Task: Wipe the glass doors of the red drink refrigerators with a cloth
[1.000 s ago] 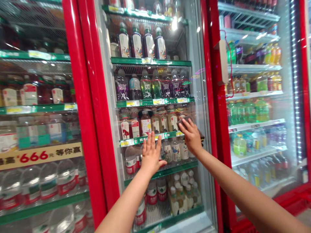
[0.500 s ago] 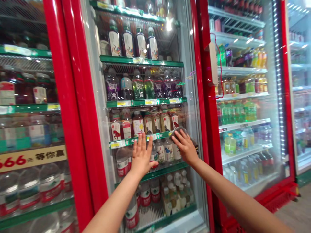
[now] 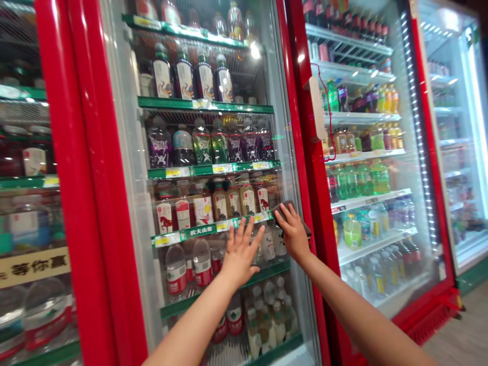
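Right of the spread, unoccupied left hand point(image 3: 241, 254), the right hand point(image 3: 293, 234) holds one dark cloth point(image 3: 275, 217) under its fingers at one glass door point(image 3: 286, 175), four white-labelled dark bottles point(image 3: 184, 76) standing above both.

The bare left grip point(image 3: 241, 254) fans its fingers, palm away, bare left forearm point(image 3: 196, 317) slanting below it, while right of that left grip the bare right grip point(image 3: 295, 235) bends its fingers, bare right forearm point(image 3: 346, 305) angled below.
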### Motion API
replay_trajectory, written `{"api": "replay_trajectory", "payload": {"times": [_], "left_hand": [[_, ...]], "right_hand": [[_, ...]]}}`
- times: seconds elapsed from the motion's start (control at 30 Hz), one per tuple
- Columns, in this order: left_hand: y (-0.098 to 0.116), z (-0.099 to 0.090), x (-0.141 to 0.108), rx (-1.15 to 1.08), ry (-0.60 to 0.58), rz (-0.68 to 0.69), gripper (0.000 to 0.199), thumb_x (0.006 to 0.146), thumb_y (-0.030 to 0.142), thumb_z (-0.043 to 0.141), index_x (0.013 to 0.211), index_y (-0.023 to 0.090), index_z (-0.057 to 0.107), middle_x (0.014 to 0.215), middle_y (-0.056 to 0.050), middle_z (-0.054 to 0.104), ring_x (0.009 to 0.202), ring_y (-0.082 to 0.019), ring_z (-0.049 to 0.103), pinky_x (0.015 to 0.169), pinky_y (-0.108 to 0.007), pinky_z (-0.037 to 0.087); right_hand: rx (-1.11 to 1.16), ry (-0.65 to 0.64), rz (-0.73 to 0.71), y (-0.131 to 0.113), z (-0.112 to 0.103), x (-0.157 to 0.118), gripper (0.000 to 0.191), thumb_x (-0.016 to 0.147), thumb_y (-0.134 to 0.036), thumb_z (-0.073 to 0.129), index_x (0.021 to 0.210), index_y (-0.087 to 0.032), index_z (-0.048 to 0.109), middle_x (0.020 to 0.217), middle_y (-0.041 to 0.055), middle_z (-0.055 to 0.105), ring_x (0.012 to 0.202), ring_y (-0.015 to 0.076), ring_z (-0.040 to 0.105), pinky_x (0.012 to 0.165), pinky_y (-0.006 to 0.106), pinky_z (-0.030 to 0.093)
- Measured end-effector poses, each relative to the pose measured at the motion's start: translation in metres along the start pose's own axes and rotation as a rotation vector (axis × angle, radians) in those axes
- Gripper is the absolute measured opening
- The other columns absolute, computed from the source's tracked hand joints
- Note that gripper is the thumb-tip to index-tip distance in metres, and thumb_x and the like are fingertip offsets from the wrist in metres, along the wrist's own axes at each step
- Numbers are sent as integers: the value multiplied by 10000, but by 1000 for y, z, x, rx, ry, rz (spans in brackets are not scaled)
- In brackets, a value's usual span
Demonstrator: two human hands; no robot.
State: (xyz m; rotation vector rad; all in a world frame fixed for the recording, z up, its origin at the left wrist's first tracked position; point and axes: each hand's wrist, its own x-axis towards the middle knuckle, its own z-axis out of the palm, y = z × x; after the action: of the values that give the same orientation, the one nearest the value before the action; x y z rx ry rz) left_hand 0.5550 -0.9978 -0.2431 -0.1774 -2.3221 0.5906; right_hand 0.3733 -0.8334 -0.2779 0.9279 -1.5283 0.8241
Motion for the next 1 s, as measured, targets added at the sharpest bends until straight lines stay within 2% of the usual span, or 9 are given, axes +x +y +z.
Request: {"api": "replay_trajectory", "payload": {"times": [0.1, 0.17, 0.27, 0.4, 0.6, 0.67, 0.8, 0.87, 1.0], "left_hand": [[6, 7, 11, 7, -72, 26, 1393, 513, 525, 951, 1620, 294, 137, 1689, -172, 20, 1552, -395, -24, 1220, -672, 68], [5, 10, 13, 19, -106, 25, 1385, 501, 512, 959, 1615, 289, 168, 1684, -182, 25, 1549, -401, -26, 1213, -683, 61], [3, 13, 13, 34, -102, 28, 1382, 506, 501, 959, 1616, 295, 161, 1681, -180, 17, 1546, -398, -31, 1213, -681, 51], [2, 17, 13, 41, -87, 33, 1379, 523, 490, 950, 1619, 301, 135, 1677, -168, -4, 1542, -388, -51, 1220, -670, 28], [4, 18, 16, 19, -95, 27, 1371, 543, 404, 946, 1623, 302, 107, 1678, -143, -28, 1537, -365, -104, 1222, -659, -12], [5, 18, 16, 9, -102, 29, 1370, 543, 381, 948, 1624, 294, 111, 1678, -148, -37, 1537, -362, -114, 1220, -654, -32], [6, 16, 17, 18, -131, 21, 1352, 542, 376, 949, 1621, 284, 141, 1674, -158, -54, 1534, -366, -123, 1210, -662, -57], [6, 16, 17, 21, -131, 22, 1338, 551, 373, 944, 1621, 283, 146, 1673, -155, -52, 1532, -363, -129, 1211, -662, -57], [6, 17, 16, 17, -129, 20, 1327, 558, 375, 942, 1620, 283, 153, 1673, -147, -55, 1527, -354, -148, 1216, -655, -55]], "right_hand": [[-9, 11, -14, 18, -8, 26, 797, 843, 44, 386, 1532, -353, 424, 1578, 45, 455, 1540, 258, 251, 1176, 569, 392], [-13, 78, 46, 36, -13, 26, 775, 851, 37, 378, 1527, -336, 438, 1581, 51, 450, 1543, 254, 243, 1188, 569, 378], [-13, 154, 152, 53, -14, -10, 791, 856, 21, 375, 1554, -351, 382, 1621, 53, 383, 1547, 266, 229, 1184, 602, 367], [-2, 116, 162, 56, -12, -46, 808, 859, 10, 379, 1564, -384, 344, 1632, 47, 363, 1546, 274, 232, 1172, 613, 374], [-37, 152, 172, 66, -15, 5, 745, 881, -11, 370, 1546, -346, 400, 1604, 57, 408, 1539, 263, 259, 1189, 584, 367], [-49, 151, 177, 64, -14, -10, 735, 894, -18, 366, 1550, -347, 392, 1605, 58, 405, 1538, 265, 261, 1195, 585, 357], [-58, 75, 173, 52, -16, -81, 778, 894, -10, 359, 1581, -371, 306, 1630, 62, 360, 1546, 279, 232, 1173, 614, 376], [-52, 44, 162, 50, -15, -93, 777, 899, -19, 364, 1583, -382, 296, 1625, 67, 367, 1543, 284, 243, 1157, 616, 398], [-44, 120, 179, 42, -9, -49, 691, 937, -75, 377, 1566, -358, 351, 1609, 76, 395, 1548, 283, 226, 1176, 606, 369]]}}
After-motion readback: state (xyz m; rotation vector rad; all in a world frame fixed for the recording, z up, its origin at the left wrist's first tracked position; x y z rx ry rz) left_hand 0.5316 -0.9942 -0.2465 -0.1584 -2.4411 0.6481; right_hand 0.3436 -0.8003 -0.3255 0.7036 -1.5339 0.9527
